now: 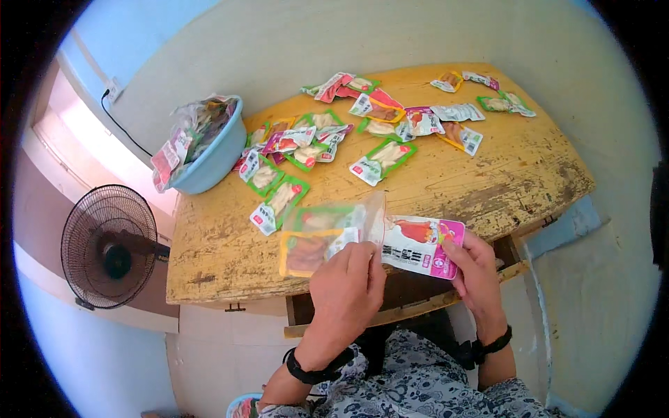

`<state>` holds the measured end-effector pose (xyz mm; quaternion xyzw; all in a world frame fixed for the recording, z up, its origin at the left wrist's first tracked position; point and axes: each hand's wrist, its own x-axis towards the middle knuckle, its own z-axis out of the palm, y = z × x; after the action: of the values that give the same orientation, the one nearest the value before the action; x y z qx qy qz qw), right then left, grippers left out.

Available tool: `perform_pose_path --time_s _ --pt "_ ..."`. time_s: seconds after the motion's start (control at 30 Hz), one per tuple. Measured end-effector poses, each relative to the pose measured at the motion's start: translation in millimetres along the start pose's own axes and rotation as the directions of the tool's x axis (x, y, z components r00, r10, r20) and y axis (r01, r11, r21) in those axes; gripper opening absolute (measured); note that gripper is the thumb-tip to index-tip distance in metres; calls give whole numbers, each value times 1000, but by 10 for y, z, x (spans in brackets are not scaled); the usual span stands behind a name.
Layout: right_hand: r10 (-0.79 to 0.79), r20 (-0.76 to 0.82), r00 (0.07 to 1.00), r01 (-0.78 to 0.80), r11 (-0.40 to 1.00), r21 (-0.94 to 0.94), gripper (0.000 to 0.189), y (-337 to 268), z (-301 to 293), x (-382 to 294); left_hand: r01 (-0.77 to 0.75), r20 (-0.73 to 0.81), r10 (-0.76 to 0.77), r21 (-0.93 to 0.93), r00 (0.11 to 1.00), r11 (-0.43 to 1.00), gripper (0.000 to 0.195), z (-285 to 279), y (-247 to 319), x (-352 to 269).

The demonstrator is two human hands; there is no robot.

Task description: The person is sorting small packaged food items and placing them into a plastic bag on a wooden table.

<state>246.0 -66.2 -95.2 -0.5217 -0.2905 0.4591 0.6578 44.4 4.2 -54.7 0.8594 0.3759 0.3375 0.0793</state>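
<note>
My left hand [347,287] pinches the rim of a clear plastic bag [375,217] above the table's front edge. Inside the bag are a yellow-edged snack packet [306,253] and a green-edged one [319,217]. Between thumb and fingers, my right hand [473,266] holds a white and magenta snack packet [423,245] by its right end. The far end of that packet meets the bag's mouth; whether it is inside cannot be made out. Just beyond the bag, a green-edged packet [279,204] lies on the worn yellow wooden table [225,251].
More snack packets [308,138] lie in loose groups across the table. A light blue plastic basin [214,162] full of bagged packets stands at the left corner. Below the tabletop a drawer [418,303] is pulled out. A black fan [112,251] stands to the left.
</note>
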Motion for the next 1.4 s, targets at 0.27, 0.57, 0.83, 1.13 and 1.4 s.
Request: perform_pose_path --time_s 0.27,0.57,0.83,1.13,1.4 --pt "88 250 964 -84 996 -29 24 -38 331 258 -98 -127 84 -103 988 990 13 1 58 19" --pt "-96 417 904 129 990 -50 32 27 717 582 -141 -20 141 -295 990 945 17 63 122 -3" --pt "-109 372 922 295 819 -492 30 218 833 834 -149 36 174 -361 984 921 22 211 0 -145" --pt "-412 417 810 572 395 -719 28 193 764 816 -208 -101 199 -87 975 974 25 -180 -194 -42" --pt "-448 402 799 601 581 -548 22 150 436 780 -97 39 93 134 995 986 30 -132 -664 -1"
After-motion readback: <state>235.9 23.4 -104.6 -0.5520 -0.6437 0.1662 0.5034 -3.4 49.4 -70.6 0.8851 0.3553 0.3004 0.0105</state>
